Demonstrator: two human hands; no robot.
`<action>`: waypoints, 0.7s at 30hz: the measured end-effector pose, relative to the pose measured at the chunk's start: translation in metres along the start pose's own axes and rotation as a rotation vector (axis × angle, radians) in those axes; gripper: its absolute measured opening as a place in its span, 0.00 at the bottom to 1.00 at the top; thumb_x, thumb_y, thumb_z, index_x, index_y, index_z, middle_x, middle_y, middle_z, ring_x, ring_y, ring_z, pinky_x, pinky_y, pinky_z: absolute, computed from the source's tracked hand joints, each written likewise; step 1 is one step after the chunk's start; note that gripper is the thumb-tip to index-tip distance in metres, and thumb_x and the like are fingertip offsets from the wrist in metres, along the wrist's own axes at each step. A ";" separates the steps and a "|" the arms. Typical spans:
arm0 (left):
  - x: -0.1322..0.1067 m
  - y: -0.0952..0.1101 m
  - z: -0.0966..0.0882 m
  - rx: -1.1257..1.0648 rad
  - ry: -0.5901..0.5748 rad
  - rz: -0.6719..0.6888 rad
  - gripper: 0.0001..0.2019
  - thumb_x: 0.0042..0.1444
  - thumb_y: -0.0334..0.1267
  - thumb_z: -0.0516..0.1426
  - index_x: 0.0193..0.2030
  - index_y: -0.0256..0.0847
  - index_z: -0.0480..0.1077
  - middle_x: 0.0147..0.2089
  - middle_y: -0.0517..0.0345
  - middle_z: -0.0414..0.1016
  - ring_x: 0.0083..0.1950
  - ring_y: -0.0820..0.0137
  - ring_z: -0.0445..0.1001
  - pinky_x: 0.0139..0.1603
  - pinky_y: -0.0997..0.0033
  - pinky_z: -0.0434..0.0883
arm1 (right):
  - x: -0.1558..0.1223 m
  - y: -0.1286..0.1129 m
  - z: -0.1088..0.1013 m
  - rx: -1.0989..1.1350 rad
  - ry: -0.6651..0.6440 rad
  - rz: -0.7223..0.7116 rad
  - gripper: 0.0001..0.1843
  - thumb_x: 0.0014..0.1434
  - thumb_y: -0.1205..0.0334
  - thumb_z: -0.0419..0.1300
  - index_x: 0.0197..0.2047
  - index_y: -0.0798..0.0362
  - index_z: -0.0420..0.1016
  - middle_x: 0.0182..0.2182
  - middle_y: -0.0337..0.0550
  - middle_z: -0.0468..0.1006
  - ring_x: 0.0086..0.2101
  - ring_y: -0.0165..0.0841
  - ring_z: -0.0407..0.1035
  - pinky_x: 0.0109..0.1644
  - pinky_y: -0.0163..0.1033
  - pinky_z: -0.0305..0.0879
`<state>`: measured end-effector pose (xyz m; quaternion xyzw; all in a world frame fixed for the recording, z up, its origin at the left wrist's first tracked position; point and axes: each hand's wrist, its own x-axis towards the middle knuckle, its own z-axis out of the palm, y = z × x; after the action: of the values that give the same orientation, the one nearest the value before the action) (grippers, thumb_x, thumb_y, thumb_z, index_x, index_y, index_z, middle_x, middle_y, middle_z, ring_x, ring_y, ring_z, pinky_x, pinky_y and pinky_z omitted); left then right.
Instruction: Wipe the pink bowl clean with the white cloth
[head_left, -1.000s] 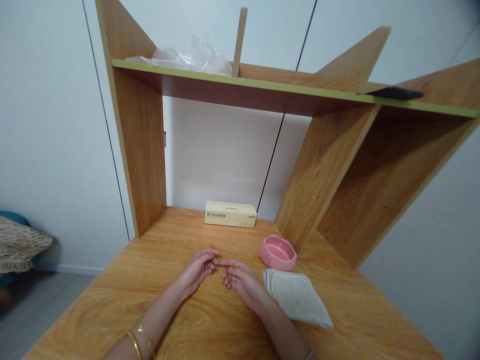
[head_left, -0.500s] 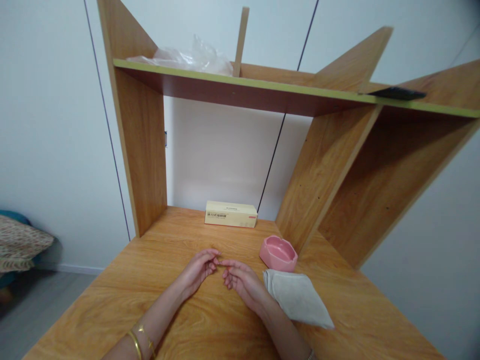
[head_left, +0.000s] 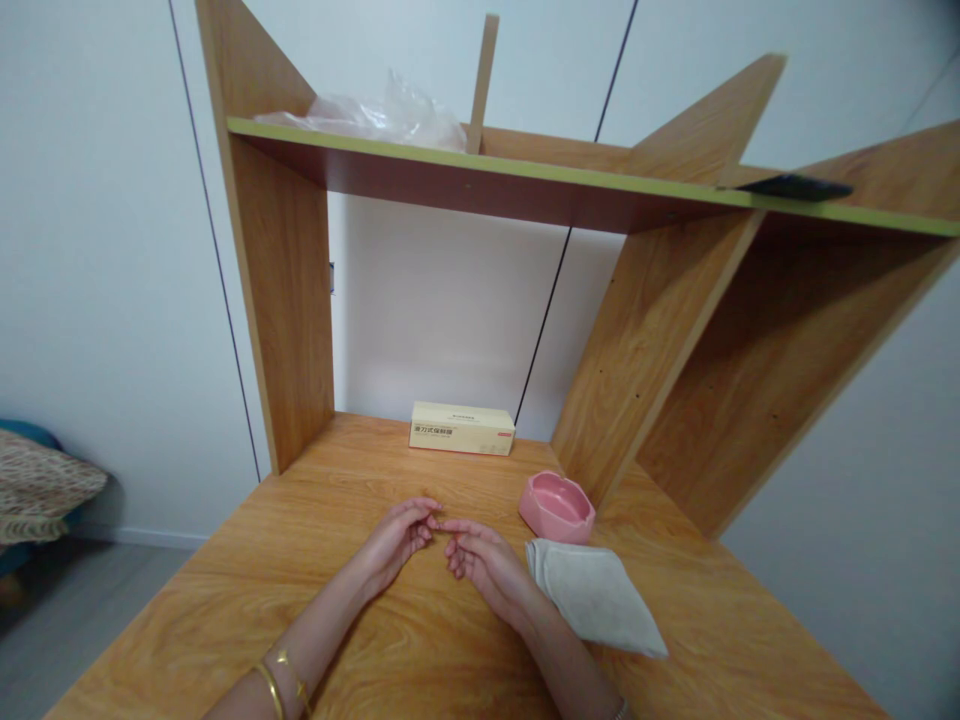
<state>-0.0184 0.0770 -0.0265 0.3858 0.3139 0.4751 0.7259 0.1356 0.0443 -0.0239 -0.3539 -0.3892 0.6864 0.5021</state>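
- Head view: I see left hand and right hand, both loosely curled, fingertips very near each other.
- Grey cloth lies beside right hand.
- Pink bowl stands just behind cloth.

Soft, fairly even light seems to come from above, leaving the wall pale and the desk gently lit, while the underside of the shelf and the right compartment sink into shadow. The wide lens makes the upright boards lean outward and the top right corner darkens; fine print on the box blurs, as does detail between the left hand and right hand.
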 end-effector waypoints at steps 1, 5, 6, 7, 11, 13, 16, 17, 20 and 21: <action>0.000 0.000 0.000 0.001 -0.002 0.000 0.07 0.46 0.34 0.59 0.34 0.36 0.72 0.26 0.59 0.71 0.25 0.77 0.67 0.29 0.78 0.61 | 0.000 0.000 0.000 0.002 0.002 -0.001 0.13 0.41 0.62 0.65 0.32 0.56 0.75 0.20 0.38 0.73 0.19 0.25 0.64 0.23 0.32 0.54; 0.001 0.000 -0.001 0.004 -0.008 -0.006 0.07 0.47 0.34 0.59 0.34 0.36 0.72 0.26 0.59 0.71 0.25 0.77 0.67 0.29 0.78 0.61 | 0.000 -0.001 0.001 0.002 -0.003 -0.002 0.13 0.40 0.61 0.65 0.32 0.56 0.75 0.19 0.39 0.73 0.19 0.25 0.64 0.23 0.32 0.54; 0.001 0.000 0.000 0.000 -0.010 -0.006 0.07 0.47 0.34 0.59 0.34 0.36 0.72 0.26 0.59 0.71 0.25 0.78 0.67 0.29 0.78 0.61 | 0.000 -0.001 0.000 0.000 -0.004 -0.001 0.13 0.40 0.61 0.65 0.32 0.56 0.75 0.19 0.39 0.73 0.19 0.26 0.64 0.23 0.32 0.54; 0.000 0.001 0.000 -0.006 -0.010 -0.006 0.07 0.47 0.34 0.59 0.35 0.36 0.72 0.26 0.59 0.71 0.25 0.78 0.67 0.29 0.79 0.61 | 0.000 -0.001 0.000 -0.002 -0.006 -0.001 0.13 0.41 0.61 0.65 0.32 0.56 0.75 0.20 0.39 0.73 0.19 0.26 0.64 0.23 0.32 0.54; 0.000 0.001 0.000 -0.022 -0.014 -0.004 0.08 0.46 0.33 0.59 0.35 0.36 0.72 0.26 0.60 0.71 0.25 0.79 0.66 0.29 0.79 0.61 | 0.001 0.000 -0.001 -0.009 -0.009 -0.001 0.13 0.41 0.61 0.65 0.32 0.56 0.75 0.20 0.39 0.74 0.20 0.26 0.64 0.24 0.32 0.54; 0.000 0.001 0.000 -0.017 -0.017 -0.005 0.08 0.45 0.33 0.59 0.35 0.36 0.72 0.26 0.59 0.71 0.25 0.78 0.66 0.30 0.79 0.61 | 0.001 0.000 -0.001 -0.009 -0.001 0.004 0.13 0.40 0.61 0.65 0.32 0.56 0.75 0.20 0.39 0.74 0.20 0.26 0.64 0.24 0.32 0.54; 0.000 0.000 -0.001 0.000 -0.015 -0.008 0.08 0.45 0.33 0.59 0.35 0.36 0.72 0.27 0.59 0.71 0.25 0.78 0.67 0.30 0.78 0.61 | 0.001 0.000 0.000 -0.008 0.011 0.012 0.13 0.39 0.62 0.65 0.31 0.56 0.75 0.19 0.38 0.73 0.20 0.25 0.64 0.23 0.31 0.54; 0.000 0.000 -0.001 0.005 -0.014 -0.009 0.08 0.45 0.33 0.59 0.35 0.36 0.72 0.27 0.59 0.71 0.25 0.78 0.67 0.30 0.78 0.61 | 0.001 0.000 0.000 -0.008 0.011 0.013 0.13 0.39 0.62 0.65 0.31 0.56 0.75 0.19 0.38 0.73 0.20 0.25 0.64 0.23 0.31 0.54; 0.000 0.000 -0.001 0.004 -0.010 -0.006 0.08 0.45 0.33 0.59 0.35 0.35 0.72 0.26 0.59 0.71 0.25 0.77 0.67 0.30 0.78 0.61 | 0.001 0.000 0.001 -0.009 0.008 0.010 0.13 0.39 0.61 0.65 0.31 0.56 0.75 0.19 0.38 0.73 0.19 0.25 0.64 0.23 0.32 0.54; 0.000 0.000 -0.001 0.000 -0.010 -0.005 0.08 0.45 0.33 0.59 0.35 0.35 0.72 0.26 0.59 0.71 0.25 0.77 0.67 0.29 0.78 0.61 | 0.001 -0.001 0.001 -0.010 0.009 0.008 0.13 0.39 0.61 0.65 0.31 0.56 0.75 0.19 0.38 0.73 0.19 0.25 0.64 0.23 0.32 0.54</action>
<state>-0.0193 0.0774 -0.0270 0.3873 0.3110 0.4714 0.7287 0.1351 0.0448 -0.0232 -0.3613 -0.3889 0.6848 0.4993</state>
